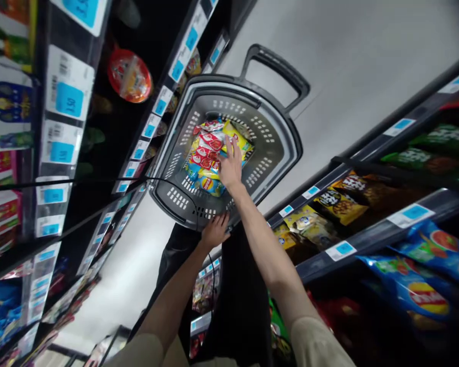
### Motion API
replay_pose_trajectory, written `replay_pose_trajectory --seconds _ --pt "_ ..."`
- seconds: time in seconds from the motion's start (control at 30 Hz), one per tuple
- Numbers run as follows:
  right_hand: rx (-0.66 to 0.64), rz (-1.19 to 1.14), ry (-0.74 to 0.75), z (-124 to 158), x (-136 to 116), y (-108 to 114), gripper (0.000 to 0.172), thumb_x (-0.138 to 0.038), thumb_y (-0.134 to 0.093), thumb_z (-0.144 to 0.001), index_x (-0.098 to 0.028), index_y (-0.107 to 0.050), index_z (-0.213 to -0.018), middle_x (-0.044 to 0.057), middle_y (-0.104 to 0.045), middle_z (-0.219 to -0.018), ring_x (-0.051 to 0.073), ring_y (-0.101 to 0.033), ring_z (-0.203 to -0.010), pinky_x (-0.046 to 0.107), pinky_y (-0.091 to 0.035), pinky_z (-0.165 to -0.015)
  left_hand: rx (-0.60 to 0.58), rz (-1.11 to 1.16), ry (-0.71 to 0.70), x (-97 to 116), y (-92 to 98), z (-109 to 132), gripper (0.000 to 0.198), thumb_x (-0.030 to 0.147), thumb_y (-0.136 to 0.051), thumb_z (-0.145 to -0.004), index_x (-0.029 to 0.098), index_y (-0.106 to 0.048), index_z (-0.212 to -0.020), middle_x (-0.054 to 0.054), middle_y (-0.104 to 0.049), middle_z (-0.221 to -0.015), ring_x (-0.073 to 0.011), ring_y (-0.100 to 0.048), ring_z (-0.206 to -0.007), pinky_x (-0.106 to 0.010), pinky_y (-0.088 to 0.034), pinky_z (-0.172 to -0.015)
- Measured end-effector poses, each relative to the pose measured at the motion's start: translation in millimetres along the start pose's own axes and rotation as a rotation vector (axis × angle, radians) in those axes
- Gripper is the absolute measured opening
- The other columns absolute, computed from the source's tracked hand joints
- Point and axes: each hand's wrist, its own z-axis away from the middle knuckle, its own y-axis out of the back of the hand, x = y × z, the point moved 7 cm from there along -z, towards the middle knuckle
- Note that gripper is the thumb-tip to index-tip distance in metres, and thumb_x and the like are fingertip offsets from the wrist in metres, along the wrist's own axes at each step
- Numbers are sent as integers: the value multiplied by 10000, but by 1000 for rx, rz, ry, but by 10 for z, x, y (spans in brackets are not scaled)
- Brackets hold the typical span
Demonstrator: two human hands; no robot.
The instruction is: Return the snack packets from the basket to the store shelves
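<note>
A grey shopping basket (279, 148) with a raised handle (305, 84) sits in front of my legs, between the shelves. Inside it lie several snack packets: red ones (206, 157), a yellow one (233, 131) and a blue one (210, 184). My right hand (231, 165) reaches in over the packets, fingers stretched out on or just above the yellow one. At the basket's near rim rests my left hand (215, 232), its fingers laid on the edge. Whether its thumb grips the rim is hard to see.
Shelves with blue price tags (67, 99) rise close on the left, with a round red-lidded tub (130, 75). On the right, shelves carry yellow snack bags (340, 204) and blue chip bags (416, 290). A thin black cable (99, 180) crosses the view.
</note>
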Motion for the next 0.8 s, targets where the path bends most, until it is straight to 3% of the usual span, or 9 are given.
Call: replay_pose_trajectory --seconds 0.07,0.13,0.23,0.37,0.5,0.63,0.7,0.8 --pt "-123 39 -53 -137 121 -281 442 -51 -415 -937 -146 -684 -1274 102 -369 -1669 267 -101 -1629 585 -40 -1320 0 28 -7 1 -15 5 859 347 -633 -937 92 -263 -1669 -220 -374 -1675 -384 -450 -1457 -507 -331 -1233" --pt "-199 60 -151 -132 286 -466 526 -14 -463 -889 -104 -612 -1386 141 -392 -1652 305 -180 -1603 609 -56 -1312 1 59 -4 -9 -18 9 863 331 -645 -929 94 -266 -1667 -216 -380 -1672 -380 -428 -1473 -511 -311 -1246" --pt "-203 17 -246 127 407 -477 601 -27 -609 -811 -85 -575 -1408 185 -453 -1587 343 -322 -1513 591 -144 -1301 13 115 27 -51 24 27 880 291 -677 -900 115 -277 -1664 -215 -381 -1669 -383 -415 -1483 -526 -294 -1256" --pt "-88 -199 -335 763 321 -88 299 -119 -696 -787 -109 -685 -1086 170 -636 -1298 291 -523 -1306 477 -321 -1238 49 227 114 -162 190 140 820 216 -706 -838 101 -406 -1592 -262 -453 -1597 -409 -407 -1491 -578 -283 -1251" --pt "28 -271 -344 1390 50 454 67 -232 -631 -837 -169 -656 -839 99 -680 -1002 249 -628 -1033 450 -474 -1078 151 434 189 -207 488 403 709 165 -767 -735 76 -586 -1415 -278 -533 -1505 -428 -392 -1499 -587 -272 -1257" --pt "113 -371 -321 1858 -367 929 239 -416 -671 -818 -200 -572 -796 30 -632 -809 202 -606 -792 383 -543 -861 353 745 230 -19 824 769 889 200 -868 -648 119 -537 -1469 -237 -520 -1532 -410 -379 -1516 -574 -253 -1285" --pt "119 -422 -277 2040 -644 1160 325 -481 -702 -789 -204 -562 -885 13 -632 -811 181 -602 -731 343 -551 -773 464 939 229 195 964 978 999 270 -917 -633 145 -476 -1521 -220 -542 -1505 -389 -452 -1471 -567 -325 -1257" --pt "66 -602 -269 2279 -1026 1526 555 -474 -802 -696 -193 -587 -1124 35 -692 -922 198 -667 -790 336 -572 -772 611 1245 166 658 1139 1340 1036 420 -925 -674 179 -417 -1545 -188 -616 -1405 -317 -628 -1290 -501 -494 -1137"
